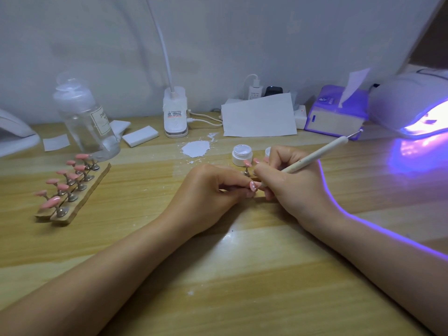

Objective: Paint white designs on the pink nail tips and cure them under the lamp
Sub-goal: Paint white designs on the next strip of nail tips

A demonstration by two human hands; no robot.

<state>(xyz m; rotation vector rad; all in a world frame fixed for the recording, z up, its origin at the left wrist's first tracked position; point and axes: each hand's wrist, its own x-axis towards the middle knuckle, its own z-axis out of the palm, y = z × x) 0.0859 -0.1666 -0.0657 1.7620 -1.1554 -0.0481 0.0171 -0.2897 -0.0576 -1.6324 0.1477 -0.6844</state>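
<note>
My left hand [208,190] pinches a small stand that carries a pink nail tip [253,186] with white dots on it. My right hand [288,180] grips a cream dotting pen [317,155], whose lower end meets the tip. Behind my fingers two more pink tips [247,163] stand on holders. An open jar of white gel [242,154] sits just beyond them. The curing lamp [417,105] glows violet at the far right. On the left, wooden strips [72,197] hold several pink tips on metal stands.
A clear pump bottle [84,117] stands at the back left beside white pads [140,135]. A white paint smear [196,148] marks the table. A clip lamp base [175,115], a paper sheet [259,116] and a purple tissue box [337,112] line the back.
</note>
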